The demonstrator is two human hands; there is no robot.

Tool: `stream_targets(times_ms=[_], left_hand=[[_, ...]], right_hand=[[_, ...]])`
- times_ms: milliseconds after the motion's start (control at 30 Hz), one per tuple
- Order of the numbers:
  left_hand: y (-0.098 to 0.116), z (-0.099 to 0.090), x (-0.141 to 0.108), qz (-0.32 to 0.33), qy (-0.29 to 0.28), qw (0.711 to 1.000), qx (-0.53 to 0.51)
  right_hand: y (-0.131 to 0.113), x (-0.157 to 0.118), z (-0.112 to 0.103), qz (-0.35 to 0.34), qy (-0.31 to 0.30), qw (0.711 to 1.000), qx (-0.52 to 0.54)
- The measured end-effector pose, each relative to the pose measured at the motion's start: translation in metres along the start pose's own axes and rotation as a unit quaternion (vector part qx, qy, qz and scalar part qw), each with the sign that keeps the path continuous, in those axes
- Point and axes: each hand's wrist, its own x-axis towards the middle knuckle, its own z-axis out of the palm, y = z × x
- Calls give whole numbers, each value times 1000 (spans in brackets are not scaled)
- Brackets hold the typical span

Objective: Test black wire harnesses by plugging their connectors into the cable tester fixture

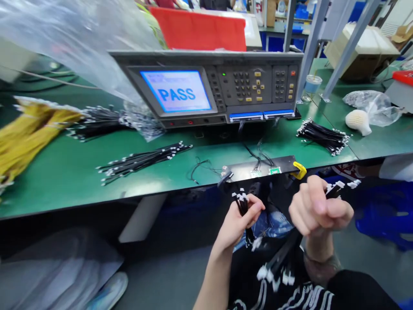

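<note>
- Tester (pixel 226 97) on the bench (pixel 80 176), bin (pixel 200 30) behind it
- Cable bundles (pixel 143 162) to its left
- Another bundle (pixel 324 137) and a cup (pixel 311 88) to its right
- Fixture strip (pixel 240 173) before it

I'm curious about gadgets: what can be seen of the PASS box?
This wide grey box looks metal or hard plastic and stands on the green bench. Its lit screen reads PASS; beside it are buttons, some yellow, and a green light. Blue strips line its lower front. Clear plastic seems to touch its left.

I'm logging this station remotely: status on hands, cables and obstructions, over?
Left hand closed on small black cable bundle. Right hand gripping larger bundle, lower ends blurred. Yellow clamp at bench edge, near right hand.
</note>
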Motion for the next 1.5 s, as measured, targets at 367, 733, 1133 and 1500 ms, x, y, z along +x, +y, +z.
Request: stream_targets(times_ms=[367,733,1133,1500], left_hand=[[-8,14,-4,-44,-132,989,46],[-24,-2,5,-23,-43,995,82],[-31,-3,20,26,77,995,65],[-41,-17,20,34,48,980,191]], right_hand=[[30,32,16,36,-137,980,-140],[65,28,0,-11,165,983,84],[86,36,-5,44,126,991,-16],[93,49,-3,8,140,989,-55]])
